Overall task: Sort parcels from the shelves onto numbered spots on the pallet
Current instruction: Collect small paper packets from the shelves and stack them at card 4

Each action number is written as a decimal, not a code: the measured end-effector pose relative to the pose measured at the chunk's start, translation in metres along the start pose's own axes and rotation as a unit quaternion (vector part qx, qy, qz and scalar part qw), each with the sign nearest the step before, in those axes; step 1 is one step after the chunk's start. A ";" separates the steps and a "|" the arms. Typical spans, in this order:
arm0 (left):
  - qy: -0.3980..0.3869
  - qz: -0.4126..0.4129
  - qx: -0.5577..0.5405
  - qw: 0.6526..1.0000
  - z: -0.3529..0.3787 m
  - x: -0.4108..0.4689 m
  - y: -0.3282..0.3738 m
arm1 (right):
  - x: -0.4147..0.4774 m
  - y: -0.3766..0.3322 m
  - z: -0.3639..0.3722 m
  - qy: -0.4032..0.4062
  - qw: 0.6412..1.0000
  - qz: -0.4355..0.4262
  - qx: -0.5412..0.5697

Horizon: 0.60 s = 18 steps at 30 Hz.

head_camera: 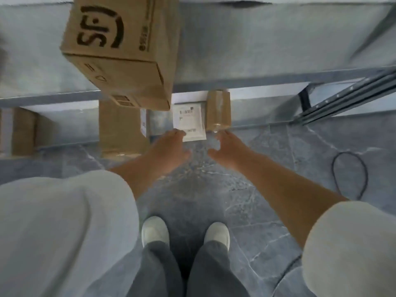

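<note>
Both hands reaching low toward bottom shelf, neither gripping anything.

Left hand [169,146] open, fingertips touching lower-left corner of white flat parcel [189,123]; right hand [225,146] open, fingers spread, just beside brown taped parcel [218,110], contact unclear (blur). White parcel lies flat w/ barcode label up, btwn tall brown box [122,129] at left and taped parcel at right. Floor [278,151]: grey marbled tile. Shelf unit: grey metal, lower shelf edge [267,79] above parcels. Large SF-marked carton [122,46] on upper level overhangs edge, partly hiding boxes below. Another brown box [23,129] far left. Black cable [349,174] looped on floor at right. White shoes [155,230] well apart from shelf.
</note>
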State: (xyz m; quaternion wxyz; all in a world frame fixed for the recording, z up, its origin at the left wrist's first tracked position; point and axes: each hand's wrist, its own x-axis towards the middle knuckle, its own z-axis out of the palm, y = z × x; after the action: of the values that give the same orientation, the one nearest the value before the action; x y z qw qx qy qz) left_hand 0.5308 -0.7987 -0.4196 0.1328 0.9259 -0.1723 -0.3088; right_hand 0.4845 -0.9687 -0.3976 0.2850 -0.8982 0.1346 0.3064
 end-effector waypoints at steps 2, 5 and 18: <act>0.010 -0.025 -0.017 1.000 0.029 0.034 -0.016 | 0.039 0.012 0.031 -0.002 1.000 -0.006 -0.004; 0.053 -0.068 -0.048 0.995 0.073 0.085 -0.044 | 0.099 0.021 0.082 0.013 1.000 0.003 0.013; 0.106 -0.181 -0.095 0.973 0.148 0.237 -0.111 | 0.272 0.016 0.169 0.137 0.977 0.138 0.082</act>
State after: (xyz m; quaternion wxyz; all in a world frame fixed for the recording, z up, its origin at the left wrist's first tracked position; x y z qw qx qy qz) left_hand 0.6438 -0.8145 -0.6976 0.1796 0.9523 0.0433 -0.2429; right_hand 0.6093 -0.8994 -0.6846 0.2918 -0.8780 0.3198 0.2043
